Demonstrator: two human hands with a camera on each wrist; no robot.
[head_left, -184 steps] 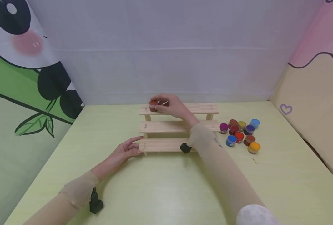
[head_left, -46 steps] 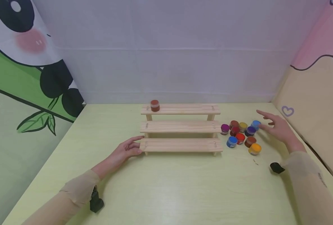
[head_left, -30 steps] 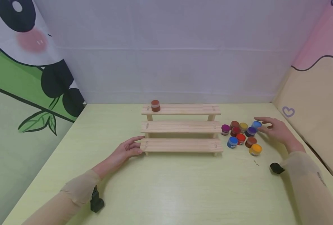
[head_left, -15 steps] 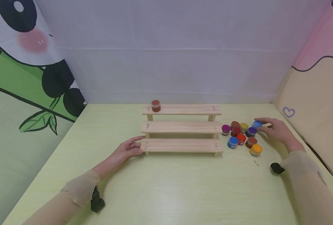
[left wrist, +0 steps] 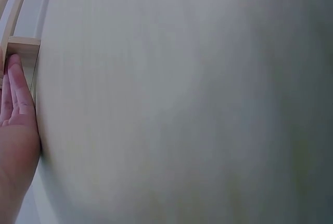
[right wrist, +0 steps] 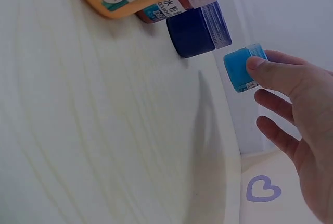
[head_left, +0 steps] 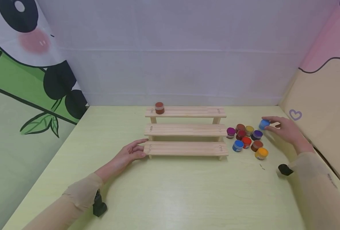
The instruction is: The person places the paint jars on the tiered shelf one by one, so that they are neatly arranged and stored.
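Observation:
Between thumb and fingers, my right hand point(head_left: 286, 130) pinches a light blue paint jar point(head_left: 263, 124) at the right. The right wrist view shows this paint jar point(right wrist: 237, 71) raised off the table, the thumb across its lid. My left hand point(head_left: 126, 156) touches the left end of a three-tier wooden display stand point(head_left: 184, 148), fingers mostly straight. In the left wrist view, the fingers point(left wrist: 16, 81) lie against the stand's end. One brown paint jar point(head_left: 159, 108) stands at the left of the top tier.
Right of the stand, several paint jars are clustered: purple point(head_left: 230, 132), yellow point(head_left: 249, 130), dark blue point(head_left: 257, 135), red point(head_left: 246, 142), blue point(head_left: 238, 146), orange-yellow point(head_left: 261, 153) and brownish ones. A pale wall cloth point(head_left: 187, 64) closes off the table's back edge.
My right hand left the brown jar on the top tier, moved right to the cluster, took hold of the light blue jar and lifted it. The left hand stays at the stand.

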